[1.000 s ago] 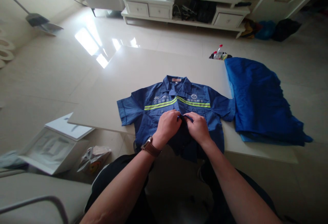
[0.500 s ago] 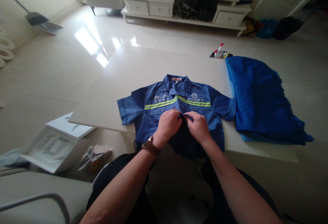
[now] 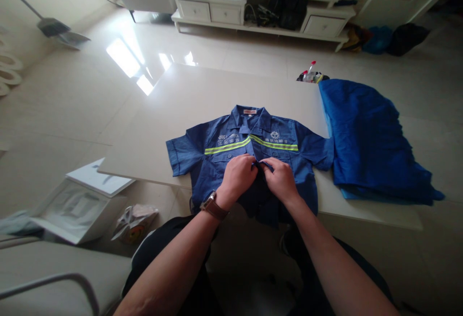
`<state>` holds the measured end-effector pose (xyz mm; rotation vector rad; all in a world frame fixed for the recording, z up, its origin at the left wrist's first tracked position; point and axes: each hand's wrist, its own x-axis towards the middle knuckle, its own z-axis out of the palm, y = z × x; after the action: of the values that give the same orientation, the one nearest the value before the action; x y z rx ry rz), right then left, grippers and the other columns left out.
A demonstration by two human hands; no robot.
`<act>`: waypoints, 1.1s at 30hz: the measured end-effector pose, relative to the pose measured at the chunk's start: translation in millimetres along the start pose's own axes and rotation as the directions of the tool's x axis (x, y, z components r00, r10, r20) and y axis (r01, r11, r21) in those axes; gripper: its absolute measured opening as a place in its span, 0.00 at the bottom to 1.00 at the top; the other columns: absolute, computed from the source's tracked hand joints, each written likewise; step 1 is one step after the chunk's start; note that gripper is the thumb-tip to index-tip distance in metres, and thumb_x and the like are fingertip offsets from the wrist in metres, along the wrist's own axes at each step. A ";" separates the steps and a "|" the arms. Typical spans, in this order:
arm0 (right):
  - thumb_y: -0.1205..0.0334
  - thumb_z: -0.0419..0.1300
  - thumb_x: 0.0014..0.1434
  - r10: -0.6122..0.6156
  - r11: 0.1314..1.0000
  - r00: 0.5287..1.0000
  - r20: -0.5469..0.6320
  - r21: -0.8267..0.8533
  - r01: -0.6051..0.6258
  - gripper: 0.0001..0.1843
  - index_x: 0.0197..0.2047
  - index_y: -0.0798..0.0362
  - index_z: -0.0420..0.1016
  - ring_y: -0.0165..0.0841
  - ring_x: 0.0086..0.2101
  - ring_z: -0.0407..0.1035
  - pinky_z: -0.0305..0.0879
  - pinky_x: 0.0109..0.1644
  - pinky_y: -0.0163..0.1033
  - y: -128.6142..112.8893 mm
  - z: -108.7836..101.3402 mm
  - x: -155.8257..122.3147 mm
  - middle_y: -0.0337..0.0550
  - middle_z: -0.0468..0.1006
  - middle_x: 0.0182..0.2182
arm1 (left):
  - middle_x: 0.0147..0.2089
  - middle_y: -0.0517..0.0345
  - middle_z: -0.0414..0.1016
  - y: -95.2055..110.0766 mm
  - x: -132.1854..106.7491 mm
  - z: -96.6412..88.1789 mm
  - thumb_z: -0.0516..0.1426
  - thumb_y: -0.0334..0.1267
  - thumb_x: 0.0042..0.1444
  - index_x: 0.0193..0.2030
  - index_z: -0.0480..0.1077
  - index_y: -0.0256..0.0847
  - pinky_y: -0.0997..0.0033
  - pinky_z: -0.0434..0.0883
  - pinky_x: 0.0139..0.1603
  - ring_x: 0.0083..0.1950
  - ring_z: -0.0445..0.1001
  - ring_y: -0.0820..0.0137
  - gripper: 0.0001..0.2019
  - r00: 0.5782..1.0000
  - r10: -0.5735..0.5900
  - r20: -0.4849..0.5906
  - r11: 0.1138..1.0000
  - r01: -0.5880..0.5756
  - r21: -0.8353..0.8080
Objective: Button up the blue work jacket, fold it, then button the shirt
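Observation:
A dark blue short-sleeved work shirt (image 3: 204, 181) lies front up on the pale table (image 3: 224, 84), its collar away from me and its hem hanging over the near edge. Yellow and grey reflective bands cross the chest, with white print above them. At the middle of the front opening, my left hand (image 3: 238, 173) is closed on one edge of the placket. My right hand (image 3: 280, 176) pinches the other edge, close beside it. Whether a button sits between the fingertips is hidden.
A bundle of bright blue cloth (image 3: 376, 147) covers the table's right end, touching the shirt's sleeve. Bottles with red caps (image 3: 310, 72) stand behind the table. On the floor at left are an open white box (image 3: 77, 210) and a plastic bag (image 3: 135, 222). A white TV cabinet (image 3: 224, 13) stands beyond.
Both hands stay at the placket with hardly any movement. The whole view has shifted very slightly.

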<state>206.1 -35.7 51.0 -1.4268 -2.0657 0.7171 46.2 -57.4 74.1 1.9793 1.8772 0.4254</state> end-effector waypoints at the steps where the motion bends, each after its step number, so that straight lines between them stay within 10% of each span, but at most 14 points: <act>1: 0.63 0.58 0.67 -0.001 1.000 1.000 -0.001 0.003 0.001 0.11 0.43 0.50 0.83 0.42 0.45 0.79 0.71 0.51 0.43 -0.1 0.1 0.0 0.46 0.85 0.43 | 0.40 0.53 0.80 0.1 -0.3 -0.1 0.56 0.33 0.62 0.38 0.78 0.41 0.68 0.70 0.45 0.43 0.78 0.64 0.08 1.000 0.002 -0.003 1.000 -0.002 0.001; 33: 0.63 0.61 0.62 -0.041 0.999 0.998 -0.044 0.025 0.042 0.10 0.38 0.49 0.86 0.40 0.40 0.81 0.74 0.49 0.41 -3.1 -0.4 -1.4 0.46 0.86 0.38 | 0.39 0.53 0.79 -3.5 1.0 -2.0 0.55 0.30 0.62 0.36 0.77 0.41 0.68 0.69 0.44 0.41 0.77 0.64 0.08 0.999 0.044 0.000 0.999 -0.044 -0.022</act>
<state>204.7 -37.9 53.3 -1.3693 -2.0399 0.6878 42.2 -56.1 74.2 2.0089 1.8237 0.4559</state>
